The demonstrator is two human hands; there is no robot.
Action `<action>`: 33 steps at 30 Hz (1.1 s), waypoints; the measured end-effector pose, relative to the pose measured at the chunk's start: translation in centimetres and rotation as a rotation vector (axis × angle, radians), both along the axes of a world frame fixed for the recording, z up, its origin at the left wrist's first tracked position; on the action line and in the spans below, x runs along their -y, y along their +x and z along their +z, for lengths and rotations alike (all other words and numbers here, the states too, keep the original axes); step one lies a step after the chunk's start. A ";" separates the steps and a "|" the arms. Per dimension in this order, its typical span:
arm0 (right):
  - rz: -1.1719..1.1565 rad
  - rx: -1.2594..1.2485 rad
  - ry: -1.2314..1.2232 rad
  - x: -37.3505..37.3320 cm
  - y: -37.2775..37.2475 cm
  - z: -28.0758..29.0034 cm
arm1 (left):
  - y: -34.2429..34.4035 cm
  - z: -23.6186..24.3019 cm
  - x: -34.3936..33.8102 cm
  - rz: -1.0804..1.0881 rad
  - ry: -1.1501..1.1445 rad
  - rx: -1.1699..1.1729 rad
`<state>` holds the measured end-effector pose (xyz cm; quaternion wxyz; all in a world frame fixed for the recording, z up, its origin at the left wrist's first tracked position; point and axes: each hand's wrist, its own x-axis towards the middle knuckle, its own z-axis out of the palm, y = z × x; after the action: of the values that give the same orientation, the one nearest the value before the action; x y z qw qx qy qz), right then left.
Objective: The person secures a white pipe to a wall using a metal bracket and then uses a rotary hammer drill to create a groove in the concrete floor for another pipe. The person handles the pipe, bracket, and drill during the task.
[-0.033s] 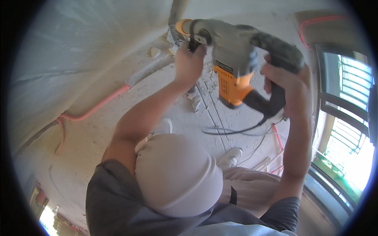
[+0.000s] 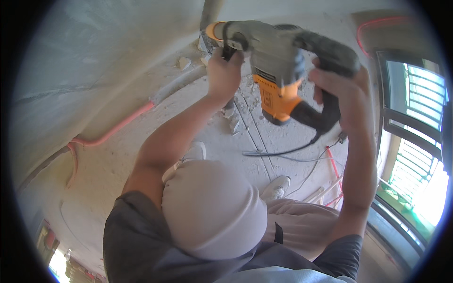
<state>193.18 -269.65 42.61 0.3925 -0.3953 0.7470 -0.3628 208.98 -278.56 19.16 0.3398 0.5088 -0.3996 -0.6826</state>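
Presently, a pale cap [image 2: 214, 207] and grey shirt fill the near view. Both arms are raised. The right hand [image 2: 347, 96] is wrapped tight around the rear handle of a grey-and-orange rotary hammer [image 2: 278, 61]; the left hand [image 2: 225, 75] is clenched on its front side handle. Beyond, the tool's nose meets the wall at a grey pipe [image 2: 210, 12], above the rubble-strewn floor [image 2: 198, 113].

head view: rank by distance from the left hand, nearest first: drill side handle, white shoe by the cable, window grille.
From the left hand:
1. Drill side handle, gripped in that hand, top centre.
2. White shoe, on the floor, lower centre.
3. Window grille, far right edge.
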 end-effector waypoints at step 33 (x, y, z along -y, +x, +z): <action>0.611 -0.756 0.017 11.5 3.3 3.0 | -4.0 -1.1 4.1 0.374 0.203 -0.378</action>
<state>196.50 -281.15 45.60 0.1854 -0.6974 0.6900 -0.0560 205.01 -282.70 18.04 0.4758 0.4686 -0.1579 -0.7274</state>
